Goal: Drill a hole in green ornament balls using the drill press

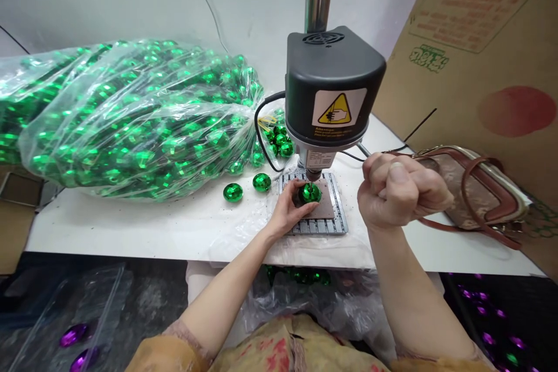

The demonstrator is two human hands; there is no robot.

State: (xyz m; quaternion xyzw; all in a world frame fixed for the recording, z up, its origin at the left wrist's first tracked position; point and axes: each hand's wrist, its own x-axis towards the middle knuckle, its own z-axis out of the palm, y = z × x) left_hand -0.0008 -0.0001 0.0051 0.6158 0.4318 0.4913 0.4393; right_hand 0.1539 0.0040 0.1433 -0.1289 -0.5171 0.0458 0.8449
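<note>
My left hand (290, 209) pinches a shiny green faceted ball (311, 192) between thumb and fingers. The ball rests on a small brown board (323, 208) over the slotted metal base, right under the chuck (313, 174) of a small black bench drill press (333, 78). The tip of the bit meets the top of the ball; whether it has entered, I cannot tell. My right hand (399, 189) is closed in a fist at the end of the press's metal feed lever (362, 149), whose grip is hidden inside the fingers. Two loose green balls (233, 192) lie left of the base.
A big clear plastic bag (143, 122) of green balls fills the table's left side, more spilling from its mouth. At right are a handbag (475, 192) and a large cardboard box (488, 58). Purple balls (73, 335) lie below the table; clear plastic covers my lap.
</note>
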